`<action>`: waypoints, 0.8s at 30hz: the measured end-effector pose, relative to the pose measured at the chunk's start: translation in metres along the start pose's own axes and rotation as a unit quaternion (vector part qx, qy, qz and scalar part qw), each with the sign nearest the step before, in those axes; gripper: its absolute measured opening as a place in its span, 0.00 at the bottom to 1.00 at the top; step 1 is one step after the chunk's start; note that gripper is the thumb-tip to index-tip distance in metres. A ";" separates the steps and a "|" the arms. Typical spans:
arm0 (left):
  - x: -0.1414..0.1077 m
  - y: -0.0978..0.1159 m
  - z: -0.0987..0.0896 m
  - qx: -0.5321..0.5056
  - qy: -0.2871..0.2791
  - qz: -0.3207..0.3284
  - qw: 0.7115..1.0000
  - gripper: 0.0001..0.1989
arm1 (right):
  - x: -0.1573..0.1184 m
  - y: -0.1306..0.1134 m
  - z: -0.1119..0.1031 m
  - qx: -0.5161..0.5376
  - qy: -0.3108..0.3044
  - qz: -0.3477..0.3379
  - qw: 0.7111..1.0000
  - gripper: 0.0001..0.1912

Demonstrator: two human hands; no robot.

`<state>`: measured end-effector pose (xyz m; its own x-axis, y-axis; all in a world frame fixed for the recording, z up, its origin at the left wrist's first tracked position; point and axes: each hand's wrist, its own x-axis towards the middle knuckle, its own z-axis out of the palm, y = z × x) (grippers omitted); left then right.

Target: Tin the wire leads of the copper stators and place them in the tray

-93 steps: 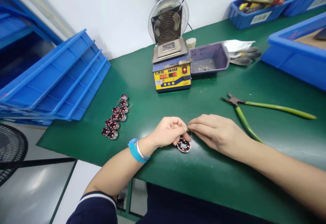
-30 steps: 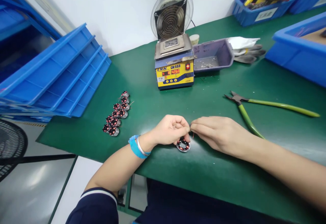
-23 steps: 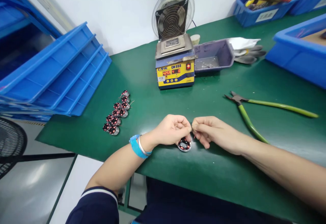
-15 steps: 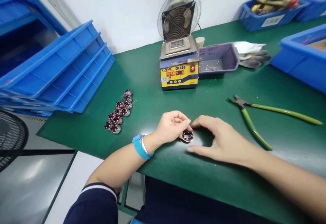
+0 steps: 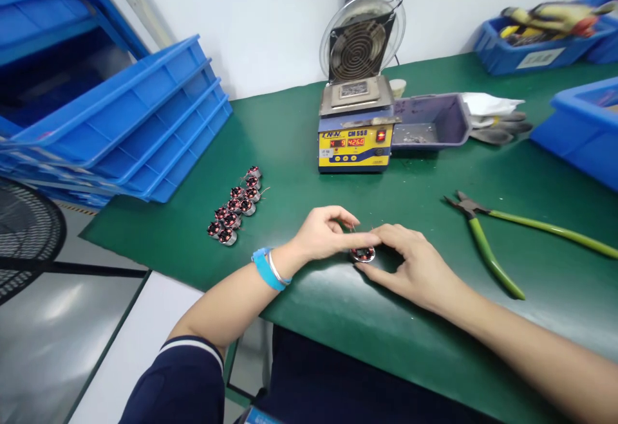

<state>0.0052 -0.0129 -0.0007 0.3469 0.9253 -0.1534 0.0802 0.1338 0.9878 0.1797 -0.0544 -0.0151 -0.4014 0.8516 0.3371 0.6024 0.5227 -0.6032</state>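
Observation:
A motor stator (image 5: 363, 255), a small metal ring with copper windings, sits on the green table with thin wires standing up from it. My right hand (image 5: 418, 263) has its thumb against the near side of the stator and its fingers at the far right, gripping it. My left hand (image 5: 331, 234) is over the stator's left side, its thumb stretched across the top and its index finger apart from the thumb, near the wires. Part of the stator is hidden by the fingers. Diagonal cutters (image 5: 470, 208) with green handles lie spread to the right.
Several similar stators (image 5: 234, 205) stand grouped at left. A yellow-fronted solder pot (image 5: 355, 147) is behind my hands, beside a purple bin (image 5: 456, 118) and grey gloves (image 5: 502, 131). Stacked blue crates (image 5: 145, 121) lean at left; a blue bin (image 5: 574, 121) stands at right.
My right hand has closed in on the stator, its thumb now touching the near side. My left thumb has stretched out to the right, away from the index finger. The view has shifted slightly.

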 end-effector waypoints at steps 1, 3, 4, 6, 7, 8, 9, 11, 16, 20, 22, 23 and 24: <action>-0.002 -0.003 0.004 0.005 -0.023 -0.004 1.000 0.23 | 0.000 0.000 0.001 -0.002 0.004 -0.003 1.000 0.08; -0.002 -0.008 0.010 0.000 -0.020 0.007 1.000 0.21 | 0.000 -0.001 0.001 -0.007 0.006 -0.008 1.000 0.08; 0.000 -0.009 0.011 -0.007 0.004 0.019 1.000 0.20 | 0.000 -0.001 0.001 -0.009 0.007 -0.009 1.000 0.08; 0.007 -0.010 0.008 -0.019 0.078 0.041 0.996 0.18 | 0.000 -0.002 0.001 -0.010 0.004 -0.009 1.000 0.09; 0.011 -0.009 0.003 -0.023 0.118 0.048 0.992 0.18 | -0.001 -0.002 0.001 -0.009 0.002 -0.008 1.000 0.09; 0.015 -0.008 -0.002 -0.028 0.156 0.052 0.986 0.17 | -0.001 -0.002 0.001 -0.008 0.001 -0.007 1.000 0.09; 0.018 -0.006 -0.007 -0.033 0.184 0.051 0.981 0.17 | -0.001 -0.002 0.001 -0.007 0.000 -0.005 1.000 0.08; 0.020 0.000 -0.016 -0.037 0.191 0.034 0.980 0.17 | -0.002 -0.002 0.001 -0.004 -0.002 -0.003 1.000 0.09; 0.008 0.009 -0.016 0.002 -0.025 -0.069 0.997 0.23 | -0.002 -0.001 0.001 -0.007 0.009 0.001 1.000 0.09; 0.001 0.009 -0.007 0.007 -0.098 -0.083 0.992 0.24 | -0.001 0.001 0.000 -0.010 0.011 0.002 1.000 0.09; 0.001 0.007 -0.005 0.003 -0.093 -0.074 0.993 0.23 | -0.001 0.001 0.000 -0.011 0.012 0.003 1.000 0.09; 0.001 0.006 -0.004 0.001 -0.083 -0.067 0.994 0.23 | -0.001 0.001 0.000 -0.011 0.013 0.003 1.000 0.09; 0.001 0.005 -0.003 -0.003 -0.067 -0.058 0.996 0.23 | -0.001 0.001 0.001 -0.012 0.012 0.004 1.000 0.09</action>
<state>0.0033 -0.0099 0.0045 0.4577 0.8477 -0.2683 0.1210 0.2395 0.9633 0.1801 -0.0545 -0.0167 -0.3797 0.8563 0.3500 0.6215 0.5164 -0.5892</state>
